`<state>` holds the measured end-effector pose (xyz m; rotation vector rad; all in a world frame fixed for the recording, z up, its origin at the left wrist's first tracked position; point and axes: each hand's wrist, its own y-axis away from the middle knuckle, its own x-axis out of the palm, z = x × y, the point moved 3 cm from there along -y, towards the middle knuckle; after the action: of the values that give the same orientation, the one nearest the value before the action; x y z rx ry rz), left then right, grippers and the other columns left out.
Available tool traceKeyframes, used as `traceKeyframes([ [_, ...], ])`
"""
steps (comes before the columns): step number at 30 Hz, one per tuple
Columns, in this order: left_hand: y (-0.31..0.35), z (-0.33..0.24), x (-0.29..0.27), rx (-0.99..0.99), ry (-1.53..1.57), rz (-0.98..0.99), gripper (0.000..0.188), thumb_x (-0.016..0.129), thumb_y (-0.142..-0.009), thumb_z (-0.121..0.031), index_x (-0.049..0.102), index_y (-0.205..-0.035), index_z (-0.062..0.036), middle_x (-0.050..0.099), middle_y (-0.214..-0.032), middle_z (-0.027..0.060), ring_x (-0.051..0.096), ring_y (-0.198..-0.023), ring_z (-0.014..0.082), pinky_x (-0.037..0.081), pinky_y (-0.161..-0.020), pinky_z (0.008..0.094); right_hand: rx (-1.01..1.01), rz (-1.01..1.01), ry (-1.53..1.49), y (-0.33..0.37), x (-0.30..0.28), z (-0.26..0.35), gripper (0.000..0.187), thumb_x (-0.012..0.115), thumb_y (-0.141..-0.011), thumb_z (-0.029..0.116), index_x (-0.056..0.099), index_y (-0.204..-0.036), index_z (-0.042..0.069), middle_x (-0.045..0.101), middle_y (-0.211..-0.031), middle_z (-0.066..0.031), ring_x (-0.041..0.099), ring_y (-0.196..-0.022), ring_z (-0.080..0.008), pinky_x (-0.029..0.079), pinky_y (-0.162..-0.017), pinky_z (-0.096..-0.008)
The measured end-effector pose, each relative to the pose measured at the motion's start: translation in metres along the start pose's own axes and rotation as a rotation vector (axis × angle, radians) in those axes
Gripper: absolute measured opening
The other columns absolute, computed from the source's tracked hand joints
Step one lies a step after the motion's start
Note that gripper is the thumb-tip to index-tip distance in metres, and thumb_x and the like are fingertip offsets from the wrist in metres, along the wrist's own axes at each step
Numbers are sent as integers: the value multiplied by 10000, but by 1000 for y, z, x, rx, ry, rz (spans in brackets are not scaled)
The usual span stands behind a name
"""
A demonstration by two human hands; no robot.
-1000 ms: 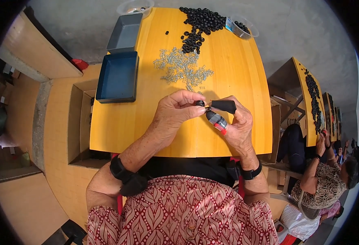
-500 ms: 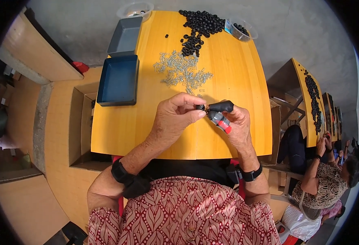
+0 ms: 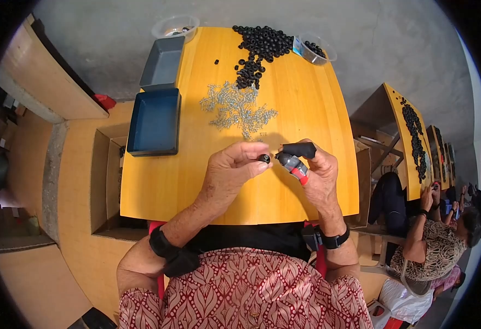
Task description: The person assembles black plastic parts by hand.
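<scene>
An open-topped brown cardboard box [image 3: 99,181] stands beside the left edge of the yellow wood-grain table [image 3: 306,109]. Along that edge lie a dark blue rectangular tray [image 3: 154,123] and, just beyond it, a grey rectangular tray [image 3: 164,61]. A clear round plastic tub [image 3: 161,27] sits at the far left corner, a few small pieces inside.

The left hand [image 3: 227,171] is over the table, toward the near edge, its thumb and forefinger clamped on a small round black piece [image 3: 264,158]. Past this hand, a single black piece [image 3: 216,62] lies apart on the tabletop, nearer the left edge than the loose pile of small silvery metal springs [image 3: 238,104]. The springs meet a heap of black ring-shaped pieces [image 3: 265,43] that reaches the far edge.

Just right of the black piece is the right hand [image 3: 322,174], with a black sleeve [image 3: 299,149] on the forefinger and a grey wrap with a red band [image 3: 294,164] on the thumb. The two covered tips are close together; whether they grip anything, I cannot tell. A clear round tub of black pieces [image 3: 332,56] sits at the far right corner.
</scene>
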<state>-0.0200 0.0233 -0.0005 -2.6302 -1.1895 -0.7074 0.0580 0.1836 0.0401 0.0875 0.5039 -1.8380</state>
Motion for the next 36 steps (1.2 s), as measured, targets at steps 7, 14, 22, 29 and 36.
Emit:
traceKeyframes([
  [7,0,1,0,19,-38,43,211,649,-868,-8,637,-1077,18,666,-1006,60,627,-953,117,488,-873,241,-160,40,174,-2,0,7,190,721,-792,38,696,-978,11,671,-874,-73,630,-806,-160,483,-738,-259],
  [14,1,0,4,22,-84,59,195,643,-870,-2,645,-1063,23,671,-1002,53,618,-943,99,484,-860,228,-200,33,244,1,-2,8,218,746,-759,56,697,-968,18,668,-861,-69,633,-795,-170,491,-717,-274],
  [22,1,2,3,48,-116,70,199,633,-869,8,650,-1067,13,673,-991,43,614,-926,87,484,-839,220,-191,30,296,3,3,11,230,746,-724,15,701,-948,40,666,-873,-92,626,-805,-227,500,-712,-309],
  [29,1,3,4,9,-100,82,212,643,-859,19,637,-1071,13,671,-997,52,620,-936,99,491,-856,235,-227,18,331,4,2,12,232,756,-731,41,701,-955,26,664,-855,-83,626,-784,-205,495,-699,-288],
  [36,1,5,3,9,-66,63,214,629,-853,38,619,-1066,24,669,-998,61,625,-939,103,498,-857,235,-188,-5,215,5,0,2,207,750,-773,76,700,-966,22,669,-858,-70,627,-785,-168,484,-710,-270],
])
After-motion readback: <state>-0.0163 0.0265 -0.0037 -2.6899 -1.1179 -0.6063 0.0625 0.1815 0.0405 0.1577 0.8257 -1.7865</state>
